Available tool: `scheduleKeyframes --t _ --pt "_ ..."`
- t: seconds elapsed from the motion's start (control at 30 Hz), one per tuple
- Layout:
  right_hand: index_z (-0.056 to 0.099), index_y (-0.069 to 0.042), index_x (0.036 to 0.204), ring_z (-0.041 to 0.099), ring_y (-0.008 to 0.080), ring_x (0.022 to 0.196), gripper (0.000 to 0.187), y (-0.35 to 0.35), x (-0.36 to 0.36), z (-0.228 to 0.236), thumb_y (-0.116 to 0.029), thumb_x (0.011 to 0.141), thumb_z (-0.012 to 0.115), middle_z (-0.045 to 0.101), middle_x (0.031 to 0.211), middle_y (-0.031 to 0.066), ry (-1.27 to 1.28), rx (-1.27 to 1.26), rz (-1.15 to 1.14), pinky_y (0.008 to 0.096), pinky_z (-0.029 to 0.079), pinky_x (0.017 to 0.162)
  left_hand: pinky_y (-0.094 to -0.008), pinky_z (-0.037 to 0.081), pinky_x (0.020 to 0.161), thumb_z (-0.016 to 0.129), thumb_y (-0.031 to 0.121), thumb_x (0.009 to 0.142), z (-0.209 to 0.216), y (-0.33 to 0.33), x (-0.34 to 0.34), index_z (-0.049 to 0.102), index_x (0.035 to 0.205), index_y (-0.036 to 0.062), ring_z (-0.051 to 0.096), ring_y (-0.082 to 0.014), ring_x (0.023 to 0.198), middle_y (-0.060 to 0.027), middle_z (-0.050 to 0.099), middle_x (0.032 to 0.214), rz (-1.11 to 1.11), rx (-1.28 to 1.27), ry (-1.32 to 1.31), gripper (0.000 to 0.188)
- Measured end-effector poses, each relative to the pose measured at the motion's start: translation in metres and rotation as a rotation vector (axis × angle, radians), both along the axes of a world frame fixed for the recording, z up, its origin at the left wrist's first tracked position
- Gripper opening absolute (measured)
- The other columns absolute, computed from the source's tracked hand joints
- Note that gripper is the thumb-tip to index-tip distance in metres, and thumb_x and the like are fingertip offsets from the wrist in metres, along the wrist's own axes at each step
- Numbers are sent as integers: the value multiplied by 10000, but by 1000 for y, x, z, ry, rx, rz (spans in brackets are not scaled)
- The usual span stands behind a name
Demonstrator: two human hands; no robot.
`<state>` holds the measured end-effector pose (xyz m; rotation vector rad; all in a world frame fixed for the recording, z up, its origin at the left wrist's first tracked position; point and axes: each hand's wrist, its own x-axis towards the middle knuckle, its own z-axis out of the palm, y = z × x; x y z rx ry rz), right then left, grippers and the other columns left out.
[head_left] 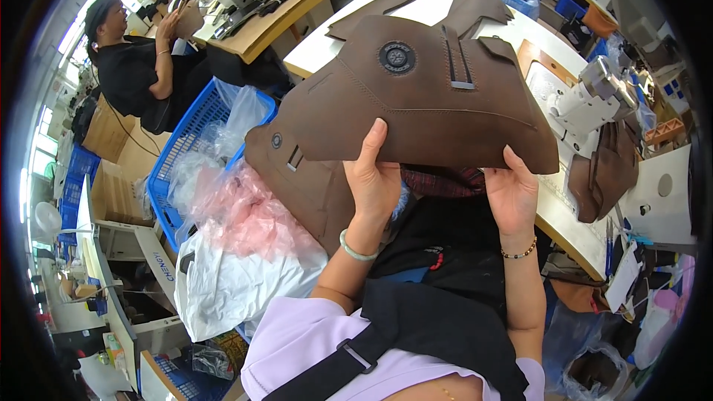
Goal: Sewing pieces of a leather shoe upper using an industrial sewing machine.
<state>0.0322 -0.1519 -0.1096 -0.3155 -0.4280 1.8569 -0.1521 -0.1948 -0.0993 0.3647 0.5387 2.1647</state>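
Observation:
A stitched brown leather panel (445, 122), with a round dark emblem and a strap slot, is held up in front of me over the edge of the white table. My left hand (373, 182) grips its lower edge, thumb on the face and fingers behind. Near the panel's lower right corner, my right hand (512, 193) pinches the same edge, its other fingers partly hidden. Another brown leather piece (312, 193), bearing a smaller emblem, lies below and left, partly covered by the raised panel. Flat brown leather pieces (382, 6) rest on the table behind.
A sewing machine (594, 100) stands at right, beside stacked brown leather pieces (605, 171). The white table (575, 241) runs along my right. At left are a blue basket (174, 163), pink plastic (249, 212) and a white bag (230, 282). Another person (130, 59) works at the far-left bench.

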Motion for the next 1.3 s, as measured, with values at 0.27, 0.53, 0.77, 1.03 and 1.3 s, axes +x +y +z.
scheduleKeyframes --t 0.27,0.53,0.77,1.03,1.3 --pt "567 -52 1156 586 183 1056 277 0 0 -1 33 894 536 626 1120 77 -8 -10 -6 346 474 953 -303 557 818 597 35 870 0 -2 -1 483 1220 50 627 -179 988 -81 591 1132 -1 7 14 369" --pt "525 -28 1217 538 232 1158 316 1 6 -8 38 910 489 574 1225 124 92 53 31 396 438 1022 -329 549 835 588 55 874 -3 0 1 505 1214 34 624 -195 1001 -91 597 1141 1 -14 -25 351" --pt "589 -47 1135 570 185 1091 293 -4 0 -3 58 865 545 629 1123 78 59 50 44 364 416 1005 -335 497 922 553 110 900 -19 3 -10 588 1122 4 613 -195 1053 -90 647 1121 -198 119 -186 249" --pt "544 -18 1191 537 234 1155 324 0 4 -14 66 883 492 588 1206 116 136 66 86 394 416 1040 -372 467 978 543 107 903 -25 5 -10 584 1128 -5 591 -218 1098 -104 632 1157 -259 165 -240 254" --pt "564 -31 1173 559 224 1123 334 -4 1 -6 83 863 516 601 1183 106 99 68 67 381 421 1028 -364 467 981 528 109 911 -31 5 -12 576 1141 -14 585 -224 1111 -114 619 1184 -282 191 -258 265"
